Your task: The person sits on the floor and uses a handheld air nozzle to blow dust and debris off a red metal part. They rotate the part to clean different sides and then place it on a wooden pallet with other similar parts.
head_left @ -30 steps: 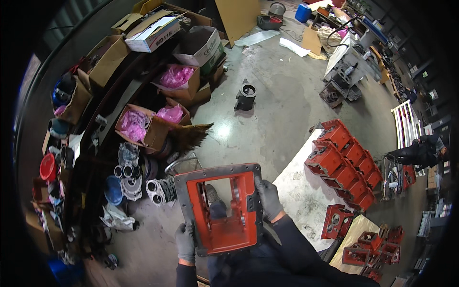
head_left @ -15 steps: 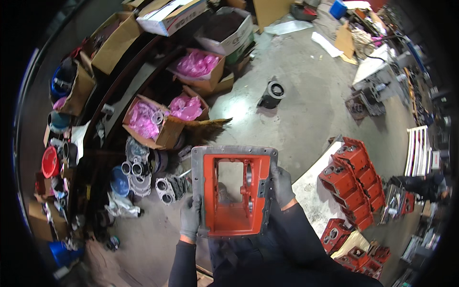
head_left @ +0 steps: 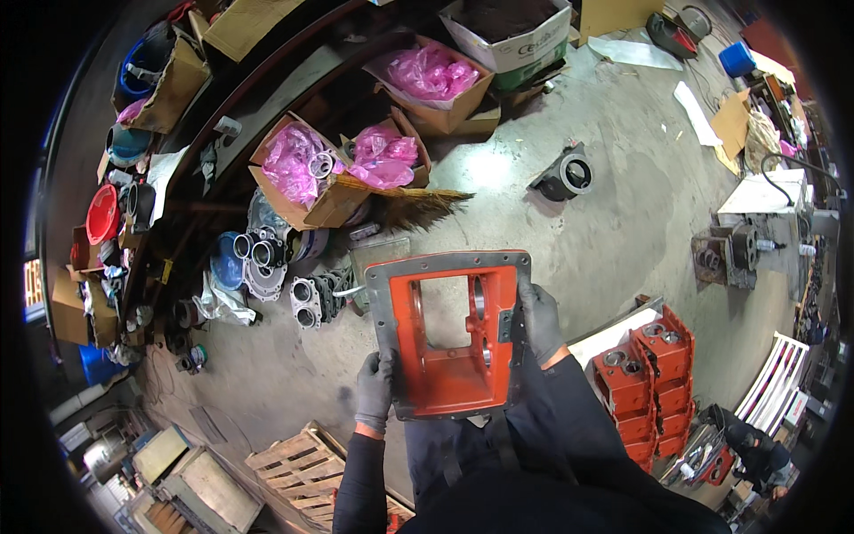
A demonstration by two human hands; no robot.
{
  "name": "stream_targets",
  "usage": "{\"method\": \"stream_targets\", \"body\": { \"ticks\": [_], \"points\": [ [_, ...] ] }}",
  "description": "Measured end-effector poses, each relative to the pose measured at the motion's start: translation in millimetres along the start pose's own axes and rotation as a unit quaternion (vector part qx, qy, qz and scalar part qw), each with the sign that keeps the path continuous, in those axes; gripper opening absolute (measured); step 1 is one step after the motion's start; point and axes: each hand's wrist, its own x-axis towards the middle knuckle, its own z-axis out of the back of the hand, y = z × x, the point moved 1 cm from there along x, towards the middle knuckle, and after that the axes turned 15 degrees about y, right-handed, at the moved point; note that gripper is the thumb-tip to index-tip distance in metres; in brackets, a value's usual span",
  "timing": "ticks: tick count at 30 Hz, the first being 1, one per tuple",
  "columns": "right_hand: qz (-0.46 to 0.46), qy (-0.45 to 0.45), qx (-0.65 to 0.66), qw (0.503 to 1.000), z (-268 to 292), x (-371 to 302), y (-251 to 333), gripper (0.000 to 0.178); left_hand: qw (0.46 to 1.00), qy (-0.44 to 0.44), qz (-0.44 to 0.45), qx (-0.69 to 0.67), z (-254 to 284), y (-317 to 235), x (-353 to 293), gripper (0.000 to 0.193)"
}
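Held up before me is a red metal gearbox housing [head_left: 445, 383] with a grey bolt-hole flange; floor shows through its rectangular opening. My left hand [head_left: 374, 392], in a grey glove, is closed on the flange at its lower left edge. On the upper right edge, my gloved right hand [head_left: 539, 320] also grips it, thumb over the flange. The housing hangs clear of the floor, tilted slightly. Several similar red housings [head_left: 654, 383] stand in rows to the right, beside my right arm.
A dark cylindrical part [head_left: 564, 174] lies on the concrete floor ahead. Boxes lined with pink plastic [head_left: 302, 173], a straw broom [head_left: 427, 206] and grey castings [head_left: 267, 258] are at left. A wooden pallet [head_left: 302, 467] lies lower left. Another person [head_left: 752, 454] is at far right.
My view has turned, so the floor part and boxes sit differently in it and the pallet has come into sight. Both hands keep their hold on the housing.
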Motion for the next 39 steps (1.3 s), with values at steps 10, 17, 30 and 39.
{"method": "stream_targets", "body": {
  "ticks": [10,17,30,39],
  "points": [
    [-0.07,-0.011,-0.018,0.997,38.5,18.8,-28.4,0.057,0.997,0.029,0.037,0.061,-21.1,1.4,34.6,0.045],
    [0.004,-0.005,-0.046,0.999,47.8,75.5,-82.3,0.041,0.988,0.037,0.065,0.133,-20.6,19.5,99.6,0.051],
    [-0.029,-0.021,-0.123,0.992,64.4,189.5,-198.3,0.042,0.974,0.065,0.05,0.211,-28.5,105.5,241.7,0.055],
    [-0.109,-0.044,-0.089,0.989,37.4,117.1,-127.0,0.04,0.98,0.148,-0.006,0.131,3.4,119.7,210.7,0.039]
  ]
}}
